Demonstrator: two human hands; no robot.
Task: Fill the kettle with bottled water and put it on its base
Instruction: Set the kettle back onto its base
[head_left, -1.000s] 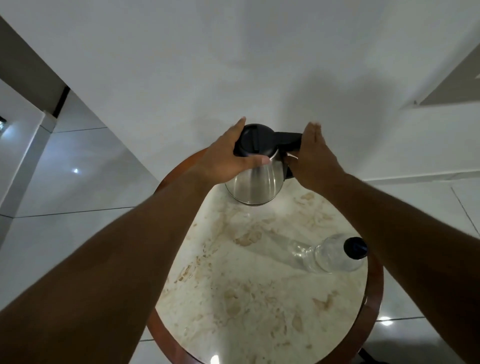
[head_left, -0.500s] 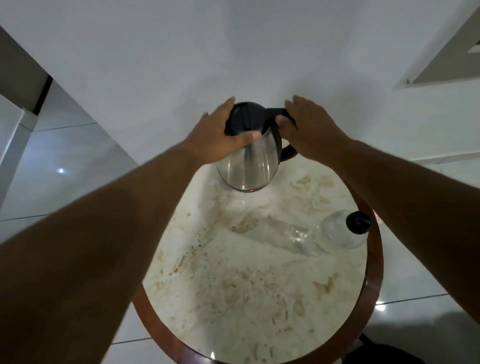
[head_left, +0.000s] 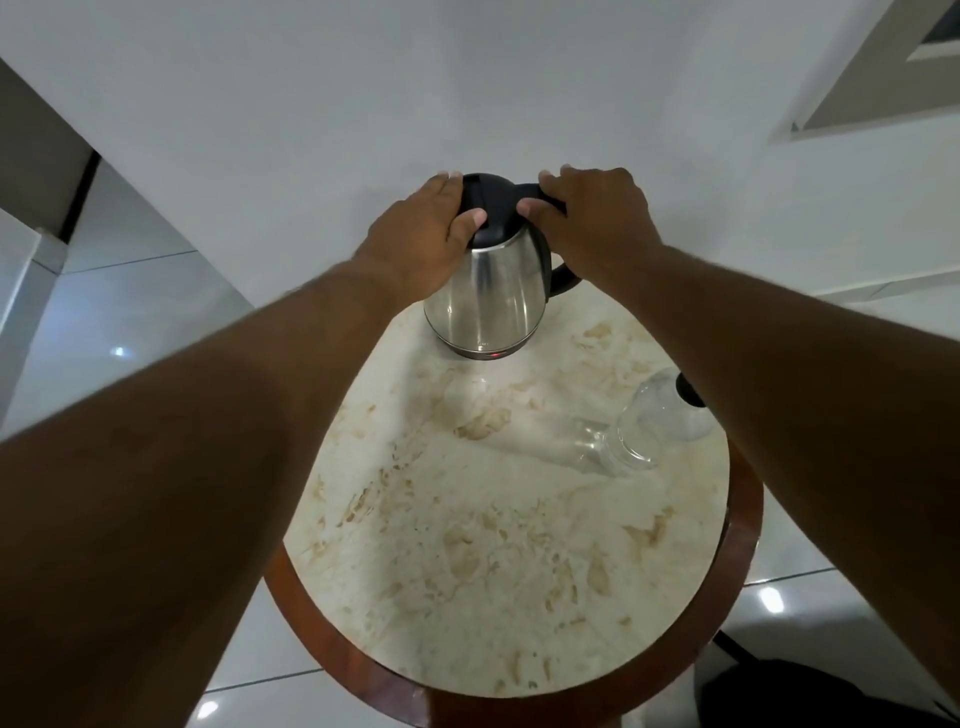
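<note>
A steel kettle (head_left: 485, 296) with a black lid and handle stands upright at the far edge of the round marble table (head_left: 493, 545). A small red light glows at its bottom rim. My left hand (head_left: 421, 228) rests on the left side of the lid, thumb across its front. My right hand (head_left: 592, 218) grips the top of the black handle. A clear plastic bottle (head_left: 654, 426) with a black cap stands at the table's right side, partly hidden by my right forearm. The kettle's base is not visible as a separate part.
A white wall rises directly behind the table. Glossy white floor tiles (head_left: 130, 322) surround the table, whose rim is dark wood (head_left: 322, 639). A dark object (head_left: 810, 696) lies on the floor at the lower right.
The kettle now stands on the table with its lid shut, and a red light shows at its bottom. Both hands have stayed on it; the view shifted slightly.
</note>
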